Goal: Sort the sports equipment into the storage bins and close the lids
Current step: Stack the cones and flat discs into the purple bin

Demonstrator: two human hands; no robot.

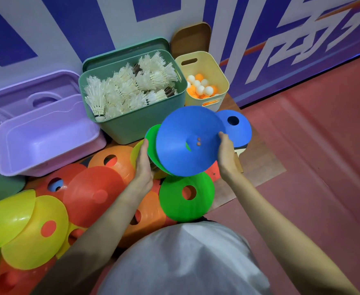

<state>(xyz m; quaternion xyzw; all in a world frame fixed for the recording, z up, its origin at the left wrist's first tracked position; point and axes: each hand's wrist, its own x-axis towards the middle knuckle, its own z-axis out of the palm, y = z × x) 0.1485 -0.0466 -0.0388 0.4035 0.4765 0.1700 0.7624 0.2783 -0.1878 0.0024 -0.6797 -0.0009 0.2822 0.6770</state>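
Note:
A blue disc cone is tilted up in the air with a green disc cone nested behind it. My left hand grips the green cone's left edge. My right hand holds the blue cone at its right rim; fingertips show through its centre hole. More disc cones lie on the floor: a green one, a blue one, orange, red and yellow. The purple bin stands open with nothing in it.
A green bin full of white shuttlecocks and a cream bin of ping-pong balls stand against the wall. Their lids, green, brown and purple, lean behind. A wooden board lies on red flooring.

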